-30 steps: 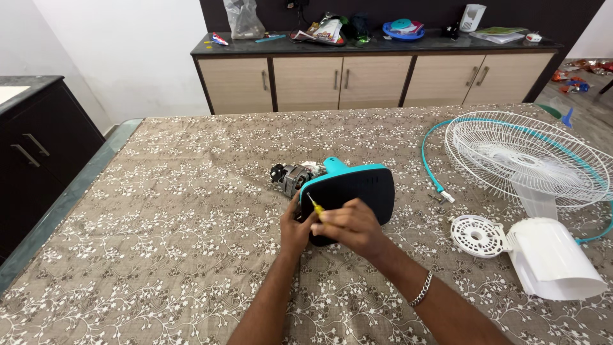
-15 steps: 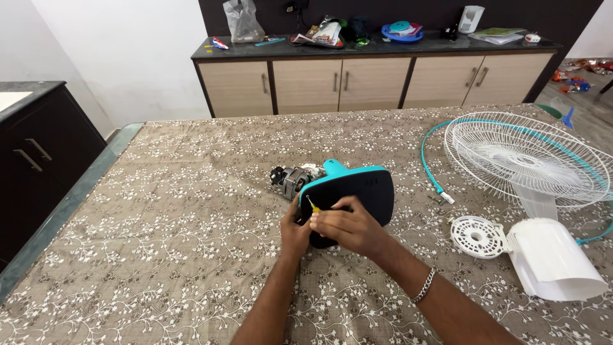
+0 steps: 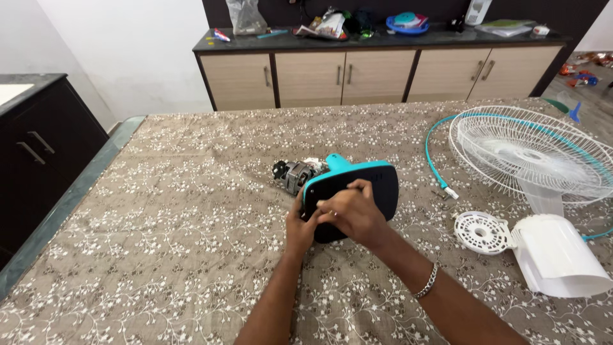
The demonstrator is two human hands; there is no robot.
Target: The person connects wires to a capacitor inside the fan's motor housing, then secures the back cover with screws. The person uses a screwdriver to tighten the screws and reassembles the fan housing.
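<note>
A black fan base with a teal rim (image 3: 373, 185) lies on the patterned tablecloth (image 3: 179, 211), and a grey motor (image 3: 294, 174) sticks out at its upper left. My left hand (image 3: 297, 225) grips the base's near left edge. My right hand (image 3: 350, 211) rests on the black face with its fingers curled tight at the upper left corner. The small yellow screwdriver it held a moment ago is hidden under those fingers. A metal bracelet (image 3: 426, 282) sits on my right wrist.
A white wire fan guard with a teal ring (image 3: 530, 153) lies at the right. Nearer are a round white vented cap (image 3: 480, 232) and a white plastic cover (image 3: 562, 255). Behind the table stands a cluttered sideboard (image 3: 377, 64), with a dark cabinet (image 3: 38, 147) at the left.
My right hand has slid up and forward over the base's corner, and the yellow screwdriver tip no longer shows. My left hand stays on the base.
</note>
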